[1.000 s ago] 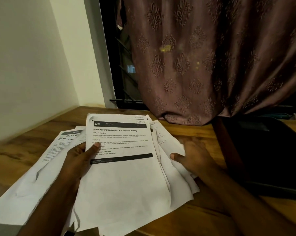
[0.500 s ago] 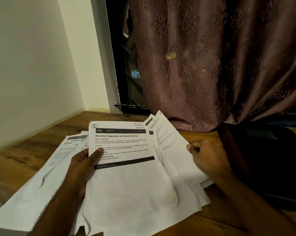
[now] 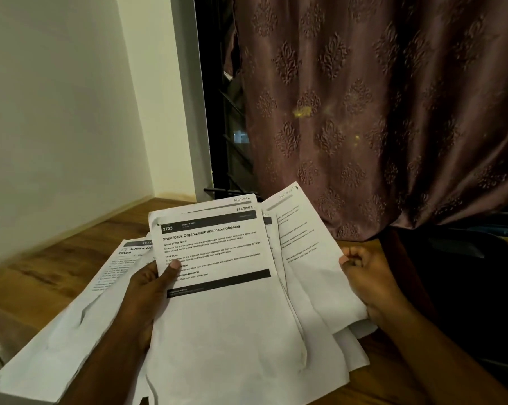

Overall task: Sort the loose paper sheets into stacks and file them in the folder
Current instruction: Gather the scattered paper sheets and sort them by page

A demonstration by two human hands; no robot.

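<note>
My left hand grips a sheaf of white printed sheets, thumb on the top page headed "Shoe Rack Organization and Insole Cleaning". My right hand pinches the right edge of another printed sheet, raised and fanned out to the right of the sheaf. More loose sheets lie on the wooden table at the left, under my left forearm. A dark folder lies open on the table at the right, dim and hard to make out.
A cream wall runs along the table's left side. A brown patterned curtain hangs behind the table and drapes onto its far edge. A dark window gap with bars shows between wall and curtain.
My right hand went from lying flat on the right-hand sheets to pinching one sheet and lifting it up. The sheaf in my left hand has risen a little.
</note>
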